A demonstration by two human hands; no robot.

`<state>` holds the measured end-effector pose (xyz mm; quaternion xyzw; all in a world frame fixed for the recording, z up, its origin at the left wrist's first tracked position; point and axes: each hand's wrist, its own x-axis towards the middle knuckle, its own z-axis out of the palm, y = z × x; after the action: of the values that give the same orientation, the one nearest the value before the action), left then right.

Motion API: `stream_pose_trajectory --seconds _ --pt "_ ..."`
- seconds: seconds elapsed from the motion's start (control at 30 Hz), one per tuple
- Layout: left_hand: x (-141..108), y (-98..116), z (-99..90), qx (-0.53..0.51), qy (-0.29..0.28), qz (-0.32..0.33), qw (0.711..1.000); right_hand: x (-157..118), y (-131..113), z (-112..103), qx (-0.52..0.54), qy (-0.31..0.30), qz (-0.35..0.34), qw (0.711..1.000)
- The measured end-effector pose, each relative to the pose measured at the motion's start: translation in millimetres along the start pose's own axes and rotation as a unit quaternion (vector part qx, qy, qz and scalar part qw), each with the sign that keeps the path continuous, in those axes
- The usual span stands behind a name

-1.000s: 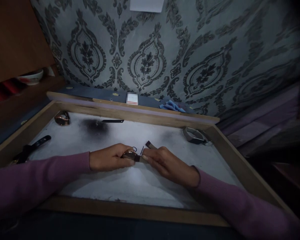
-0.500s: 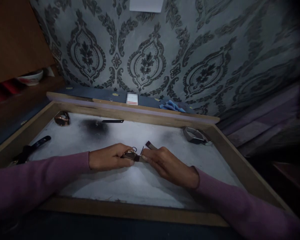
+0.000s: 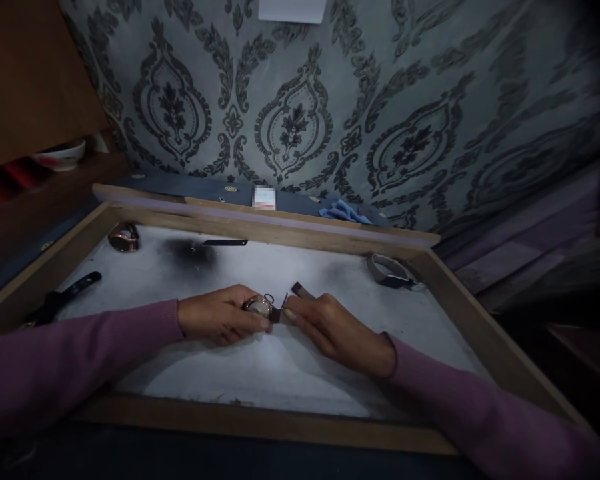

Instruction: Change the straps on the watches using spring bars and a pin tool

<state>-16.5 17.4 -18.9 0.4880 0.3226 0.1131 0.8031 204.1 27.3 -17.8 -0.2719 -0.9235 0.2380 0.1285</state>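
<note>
Both grips closed, left hand (image 3: 217,313) on a round watch (image 3: 259,306), right hand (image 3: 335,333) in a pinch on its strap (image 3: 277,315).

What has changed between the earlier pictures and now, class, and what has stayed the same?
The left hand has rolled slightly, tilting the round watch so its face shows rounder and paler to the camera. Nothing was visibly picked up or let go. The right hand stays on the strap; the dark strip and blue cloth lie as before.
</note>
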Motion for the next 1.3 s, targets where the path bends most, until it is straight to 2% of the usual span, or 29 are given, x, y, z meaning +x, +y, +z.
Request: stream_pose_trajectory --seconds 0.17,0.8,1.3 --pt "1.0 -0.6 -1.3 -0.005 0.001 0.012 1.0 0.1 0.1 0.2 0.035 -0.004 0.023 0.999" --pt "1.2 2.3 1.0 -0.015 0.031 -0.018 0.999 0.9 -0.1 -3.4 0.071 0.009 0.004 0.997" --pt "0.7 3.4 2.7 0.009 0.031 -0.012 0.999 1.6 -1.0 -3.8 0.081 0.003 0.008 0.997"
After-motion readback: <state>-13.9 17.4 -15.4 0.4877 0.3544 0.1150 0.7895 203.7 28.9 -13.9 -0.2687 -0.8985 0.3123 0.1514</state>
